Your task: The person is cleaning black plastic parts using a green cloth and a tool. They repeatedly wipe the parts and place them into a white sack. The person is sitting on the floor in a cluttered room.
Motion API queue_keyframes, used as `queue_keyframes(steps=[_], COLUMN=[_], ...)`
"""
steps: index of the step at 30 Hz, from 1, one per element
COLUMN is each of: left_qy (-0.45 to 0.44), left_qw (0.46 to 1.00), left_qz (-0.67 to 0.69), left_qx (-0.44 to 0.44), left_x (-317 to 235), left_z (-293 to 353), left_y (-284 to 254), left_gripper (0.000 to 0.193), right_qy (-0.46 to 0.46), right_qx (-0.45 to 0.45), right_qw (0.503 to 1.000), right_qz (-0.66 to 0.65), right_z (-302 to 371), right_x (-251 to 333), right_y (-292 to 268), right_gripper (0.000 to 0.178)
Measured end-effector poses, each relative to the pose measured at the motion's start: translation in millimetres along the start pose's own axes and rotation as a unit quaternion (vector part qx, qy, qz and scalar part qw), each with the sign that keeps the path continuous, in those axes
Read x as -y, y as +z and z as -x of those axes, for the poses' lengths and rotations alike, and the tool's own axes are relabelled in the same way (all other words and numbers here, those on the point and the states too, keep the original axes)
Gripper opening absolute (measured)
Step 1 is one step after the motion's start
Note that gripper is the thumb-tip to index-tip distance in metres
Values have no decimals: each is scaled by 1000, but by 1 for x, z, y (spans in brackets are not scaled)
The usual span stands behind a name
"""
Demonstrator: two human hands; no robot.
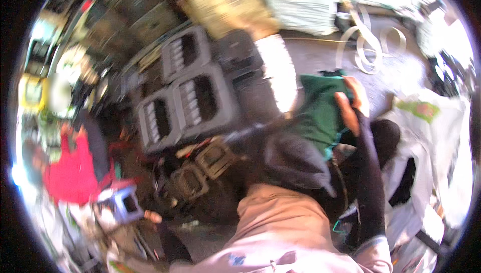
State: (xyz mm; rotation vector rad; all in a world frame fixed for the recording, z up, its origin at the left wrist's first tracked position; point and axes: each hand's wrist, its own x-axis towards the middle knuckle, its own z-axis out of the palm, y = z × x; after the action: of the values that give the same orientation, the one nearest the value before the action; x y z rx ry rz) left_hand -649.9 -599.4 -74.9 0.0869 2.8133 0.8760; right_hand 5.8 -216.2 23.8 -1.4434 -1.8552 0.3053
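right of centre in the head view, your right hand [353, 105] closes its fingers on the edge of a green cloth [320, 110], lifted so it hangs open above the dark bundle [295, 163]. the dark-sleeved forearm rises from the lower edge. your left hand [153, 217], lower left, is blurred; i cannot tell its grip.

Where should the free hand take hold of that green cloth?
Grip the green cloth at its loose lower edge, coming from the person's left. The right hand already pinches the top right edge, and the rest hangs slack below it.
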Motion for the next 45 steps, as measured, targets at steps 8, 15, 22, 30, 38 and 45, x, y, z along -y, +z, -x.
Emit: queue_keyframes(steps=[8,15,22,30,38,45], left_qy=[456,639,483,391,392,189], left_qw=[841,530,14,-78,68,433], left_qz=[265,422,280,144,141,74], left_qx=[117,365,830,906,906,878], left_x=[-263,-397,-454,-477,-474,-464], left_z=[203,386,527,569,580,614], left_y=[23,1,23,67,95,257], left_gripper=[59,43,36,39,37,36], right_qy=[169,201,283,261,240,263], right_qx=[-78,-34,72,93,78,78], right_qw=[982,972,956,960,964,960], right_qz=[17,117,8,39,89,49], right_z=[17,56,58,55,65,61], right_x=[-53,-112,-92,-90,-101,-110], right_y=[-41,-36,-55,-54,-35,-29], right_gripper=[47,40,41,38,39,34])
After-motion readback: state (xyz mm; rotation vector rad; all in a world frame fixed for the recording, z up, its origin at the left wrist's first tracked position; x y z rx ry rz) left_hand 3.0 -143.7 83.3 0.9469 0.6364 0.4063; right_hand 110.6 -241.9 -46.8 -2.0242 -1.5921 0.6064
